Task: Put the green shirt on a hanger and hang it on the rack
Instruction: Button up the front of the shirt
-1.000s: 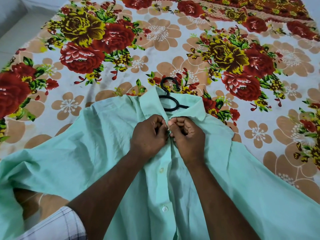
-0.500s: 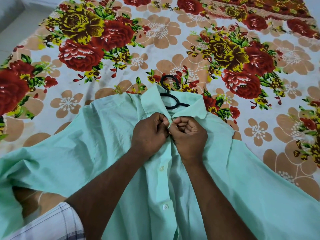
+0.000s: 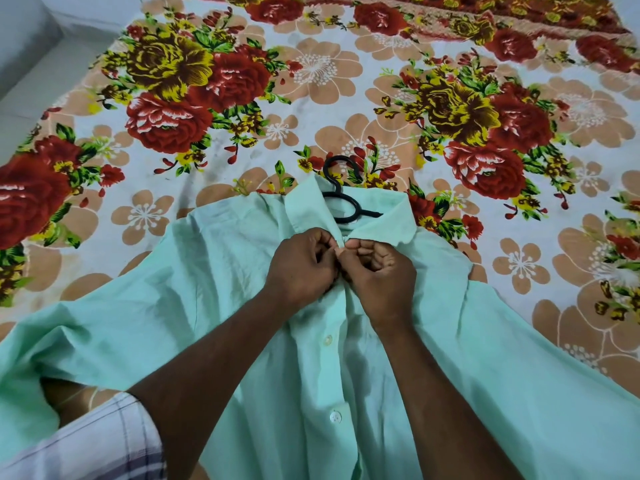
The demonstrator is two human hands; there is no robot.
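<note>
We pinch the shirt (image 3: 214,306) placket just below the collar with our left hand (image 3: 300,268) and right hand (image 3: 380,275), both closed on fabric; the hanger (image 3: 341,199) hook pokes toward the bed's (image 3: 311,81) far edge.

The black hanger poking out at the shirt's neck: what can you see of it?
Only the top of the hanger shows: a thin black hook, plastic by its look, above a small loop with one short arm running right. It lies flat on the flowered bedsheet, hook pointing away from the person. The rest is hidden inside the green shirt, whose collar frames it. Neither hand touches it.
</note>
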